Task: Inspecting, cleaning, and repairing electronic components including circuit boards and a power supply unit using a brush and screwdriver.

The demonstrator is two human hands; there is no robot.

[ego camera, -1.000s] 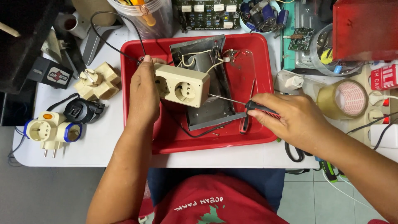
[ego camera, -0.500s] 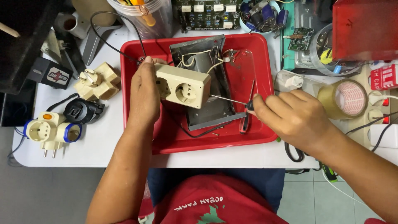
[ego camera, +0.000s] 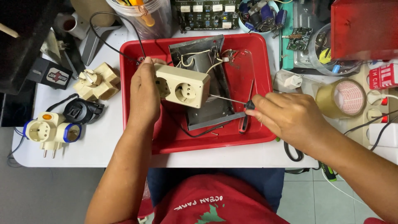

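My left hand grips a cream double wall socket and holds it tilted above a red tray. White wires run from the socket's back over a grey metal plate lying in the tray. My right hand holds a screwdriver by its black handle; the thin shaft points left and its tip touches the socket's right end. A second red-handled tool rests in the tray just under that hand.
Cream plug adapters, a black adapter and a white-and-blue multi-socket lie left of the tray. A tape roll, a circuit board, a clear cup and a red box crowd the back and right.
My right hand has shifted a little toward the socket, bringing the screwdriver tip against its right end. The left hand keeps the socket in about the same place.
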